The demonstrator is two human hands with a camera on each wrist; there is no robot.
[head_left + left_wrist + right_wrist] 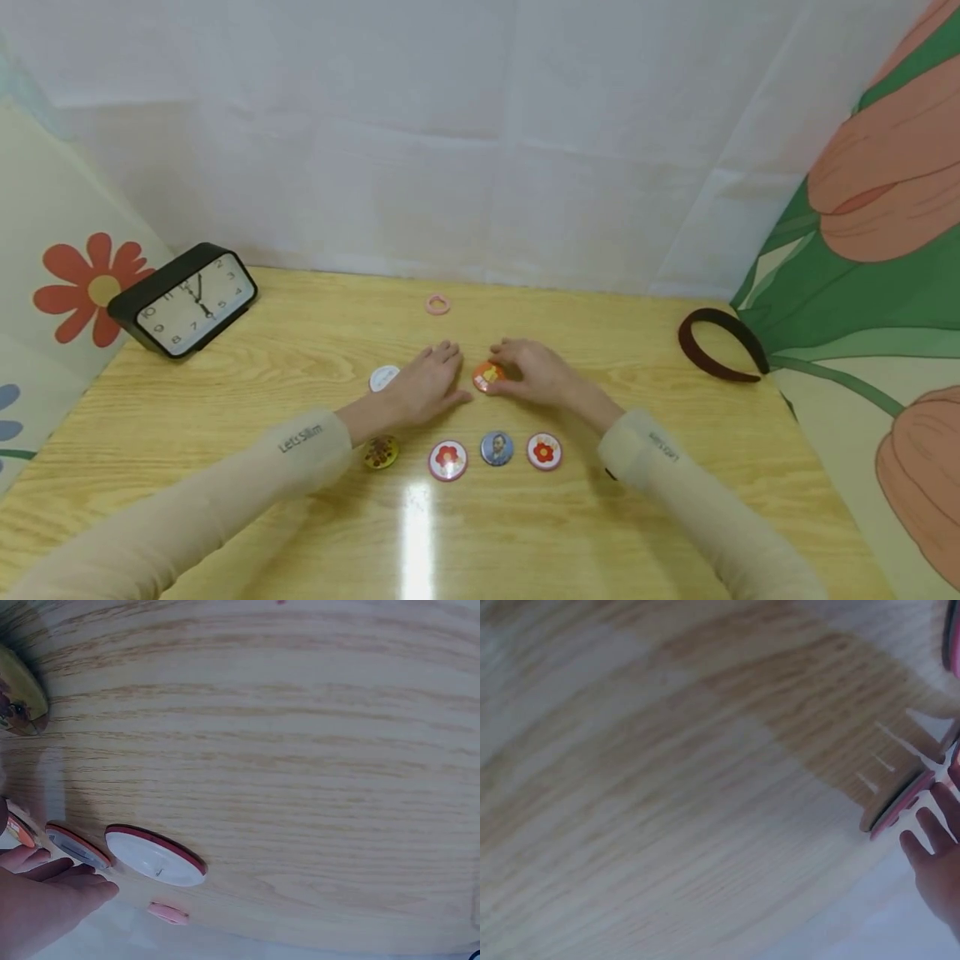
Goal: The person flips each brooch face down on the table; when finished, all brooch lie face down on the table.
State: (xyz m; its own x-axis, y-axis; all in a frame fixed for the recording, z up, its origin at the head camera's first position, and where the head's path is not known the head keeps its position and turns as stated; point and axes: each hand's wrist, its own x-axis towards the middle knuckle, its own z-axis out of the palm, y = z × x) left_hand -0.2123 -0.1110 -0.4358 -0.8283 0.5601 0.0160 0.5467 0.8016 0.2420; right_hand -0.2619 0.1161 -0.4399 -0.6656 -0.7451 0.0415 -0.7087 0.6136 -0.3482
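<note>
In the head view, my right hand (536, 375) has its thumb and index finger at opposite edges of an orange button badge (487, 377), pinching it on the table. Spread over the wood, my left hand (429, 385) holds nothing, its fingers extended. To its left lies a white badge (383, 378). A greyish badge (79, 846), hidden in the head view, sits beside the left fingertips in the left wrist view. Close to the right hand's other fingers, a pink-rimmed badge (904, 802) shows in the right wrist view.
Nearer me lie a yellow badge (382, 452), two red-flower badges (447, 461) (543, 451) and a blue portrait badge (497, 448). Behind the hands is a pink ring (428, 305). A black clock (161, 321) stands left; a dark headband (697, 354) lies right.
</note>
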